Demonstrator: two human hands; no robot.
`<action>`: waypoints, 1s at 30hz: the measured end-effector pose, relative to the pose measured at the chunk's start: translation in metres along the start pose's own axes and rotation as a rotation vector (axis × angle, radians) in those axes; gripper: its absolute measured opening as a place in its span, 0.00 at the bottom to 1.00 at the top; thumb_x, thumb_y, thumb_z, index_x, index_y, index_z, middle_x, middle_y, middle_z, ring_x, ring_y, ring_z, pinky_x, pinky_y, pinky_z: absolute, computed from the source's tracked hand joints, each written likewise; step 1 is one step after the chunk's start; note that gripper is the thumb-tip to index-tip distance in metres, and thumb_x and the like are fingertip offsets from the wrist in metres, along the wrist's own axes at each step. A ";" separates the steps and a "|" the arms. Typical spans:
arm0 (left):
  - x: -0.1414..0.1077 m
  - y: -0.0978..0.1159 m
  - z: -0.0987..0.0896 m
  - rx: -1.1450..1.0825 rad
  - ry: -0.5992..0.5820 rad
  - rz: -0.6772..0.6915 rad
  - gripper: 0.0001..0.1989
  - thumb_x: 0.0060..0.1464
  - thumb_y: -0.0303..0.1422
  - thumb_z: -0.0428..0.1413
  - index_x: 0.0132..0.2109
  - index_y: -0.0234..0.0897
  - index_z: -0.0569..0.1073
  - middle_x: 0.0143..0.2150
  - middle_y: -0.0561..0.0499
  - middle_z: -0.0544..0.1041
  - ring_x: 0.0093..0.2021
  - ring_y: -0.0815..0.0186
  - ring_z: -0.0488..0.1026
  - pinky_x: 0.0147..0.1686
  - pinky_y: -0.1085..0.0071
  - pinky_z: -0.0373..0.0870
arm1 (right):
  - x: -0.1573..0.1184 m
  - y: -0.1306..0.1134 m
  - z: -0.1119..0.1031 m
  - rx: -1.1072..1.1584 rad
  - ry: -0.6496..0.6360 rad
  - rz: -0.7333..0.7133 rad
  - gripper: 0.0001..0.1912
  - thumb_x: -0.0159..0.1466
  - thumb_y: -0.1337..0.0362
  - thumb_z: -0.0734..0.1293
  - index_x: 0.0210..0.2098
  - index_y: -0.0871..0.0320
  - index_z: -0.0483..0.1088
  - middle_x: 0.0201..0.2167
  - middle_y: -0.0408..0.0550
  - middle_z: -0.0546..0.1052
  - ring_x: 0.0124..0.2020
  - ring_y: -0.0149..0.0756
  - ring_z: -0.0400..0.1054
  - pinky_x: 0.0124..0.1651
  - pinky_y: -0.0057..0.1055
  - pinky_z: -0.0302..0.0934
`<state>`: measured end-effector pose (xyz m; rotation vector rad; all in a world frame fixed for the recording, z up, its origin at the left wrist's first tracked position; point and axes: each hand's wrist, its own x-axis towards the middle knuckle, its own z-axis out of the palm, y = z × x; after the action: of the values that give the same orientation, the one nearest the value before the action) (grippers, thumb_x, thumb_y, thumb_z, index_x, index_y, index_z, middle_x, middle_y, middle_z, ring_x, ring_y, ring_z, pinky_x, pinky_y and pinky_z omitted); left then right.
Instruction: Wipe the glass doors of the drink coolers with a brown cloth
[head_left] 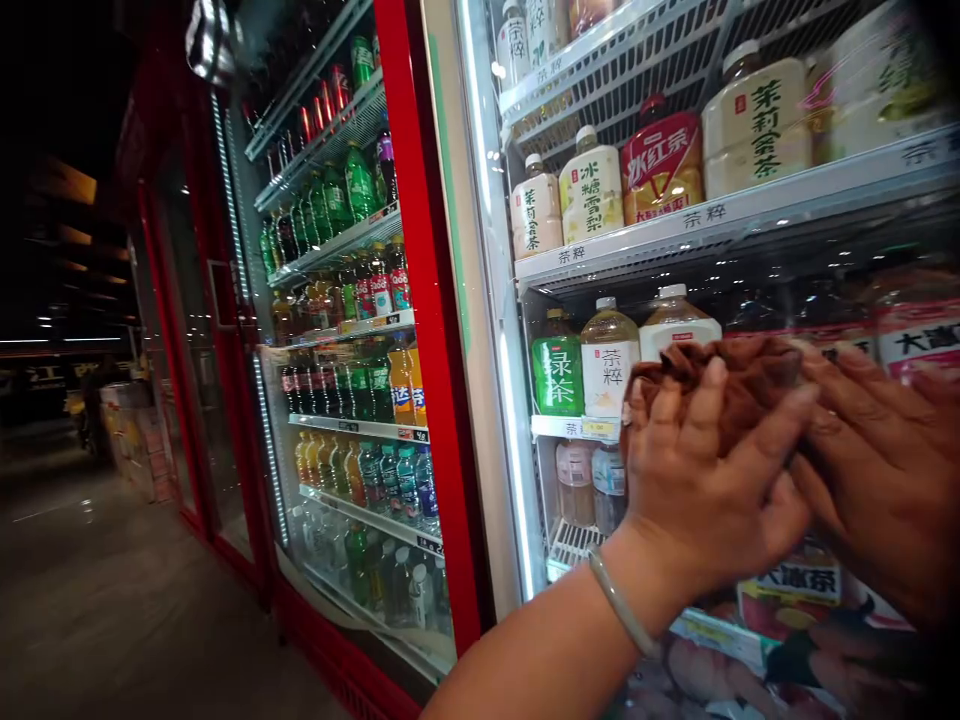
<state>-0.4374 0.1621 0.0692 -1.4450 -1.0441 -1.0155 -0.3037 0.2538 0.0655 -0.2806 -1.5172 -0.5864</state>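
Note:
A bunched brown cloth (750, 385) is held up in front of the drink fridge's shelves. My left hand (697, 470), with a pale bangle (622, 605) on the wrist, presses on it with bent fingers, palm facing the fridge. Close beside it, my right hand (877, 450) lies over the cloth's right edge, its fingers partly bent and its lower part in shadow. Faint reflections suggest glass between the hands and the bottles. Behind the cloth stand a green-labelled tea bottle (557, 365) and a white-labelled tea bottle (610, 360); other bottles are partly covered by the hands.
A light door frame (450, 250) and a red upright (431, 300) separate this fridge from another one on the left, stocked with soda bottles (352, 185). Farther left are a red-framed glass door (202, 350), stacked boxes (135, 430) and grey floor (112, 600).

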 end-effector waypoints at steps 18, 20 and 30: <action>-0.023 -0.004 0.000 0.050 -0.014 0.102 0.34 0.64 0.38 0.56 0.74 0.39 0.63 0.77 0.39 0.59 0.76 0.49 0.59 0.72 0.47 0.66 | -0.002 0.001 -0.007 -0.024 -0.095 -0.118 0.39 0.72 0.66 0.64 0.78 0.51 0.47 0.73 0.55 0.65 0.75 0.49 0.58 0.79 0.56 0.51; -0.034 -0.006 -0.002 0.053 -0.023 0.165 0.33 0.65 0.39 0.55 0.74 0.39 0.63 0.75 0.38 0.62 0.75 0.49 0.62 0.71 0.46 0.68 | -0.010 0.009 -0.007 -0.029 -0.102 -0.208 0.39 0.72 0.66 0.63 0.78 0.56 0.47 0.72 0.57 0.66 0.74 0.50 0.59 0.78 0.55 0.53; -0.020 -0.048 -0.017 0.026 -0.018 0.052 0.40 0.66 0.35 0.55 0.79 0.38 0.50 0.78 0.37 0.59 0.78 0.49 0.57 0.73 0.46 0.62 | 0.021 -0.036 0.015 0.036 -0.091 -0.168 0.26 0.72 0.68 0.63 0.68 0.61 0.65 0.69 0.59 0.70 0.75 0.50 0.59 0.79 0.52 0.51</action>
<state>-0.4899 0.1476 0.0643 -1.4553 -1.0235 -0.9504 -0.3366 0.2274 0.0807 -0.1545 -1.6483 -0.6853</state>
